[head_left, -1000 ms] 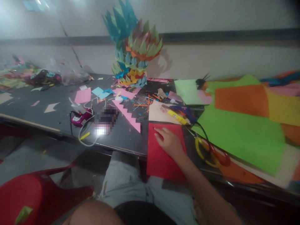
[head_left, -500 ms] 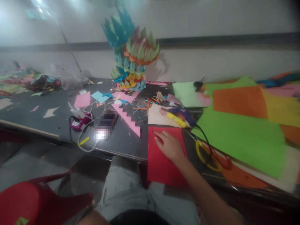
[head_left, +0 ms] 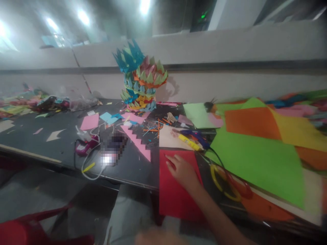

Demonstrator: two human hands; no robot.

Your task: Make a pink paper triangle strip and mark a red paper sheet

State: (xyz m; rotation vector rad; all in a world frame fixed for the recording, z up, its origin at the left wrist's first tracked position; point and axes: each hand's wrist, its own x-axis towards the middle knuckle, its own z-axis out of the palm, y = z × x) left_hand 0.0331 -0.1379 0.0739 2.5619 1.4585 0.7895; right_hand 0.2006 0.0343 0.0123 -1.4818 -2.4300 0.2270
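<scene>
My right hand point(head_left: 182, 170) lies on a sheet of red paper point(head_left: 176, 200), index finger stretched out and thumb apart, with nothing seen in its grasp. The red sheet reaches past the table's front edge over my lap. At the bottom edge of the view my left hand point(head_left: 156, 236) is a blur, its fingers not distinguishable. Just beyond the red sheet is a cream sheet point(head_left: 167, 137), with a yellow and blue tool point(head_left: 190, 141) lying across it. A pink zigzag-cut paper strip point(head_left: 138, 143) lies left of the red sheet.
A tall stack of folded paper crowns point(head_left: 139, 85) stands by the wall. To the right are a large green sheet point(head_left: 258, 166) and yellow-handled scissors point(head_left: 221, 185). A purple power strip point(head_left: 87, 144), cables and paper scraps lie left. A red chair point(head_left: 15, 233) is at lower left.
The view has tilted up, so the table sits lower in the picture. My left hand has come in at the bottom centre, blurred. My right hand stays on the red paper.
</scene>
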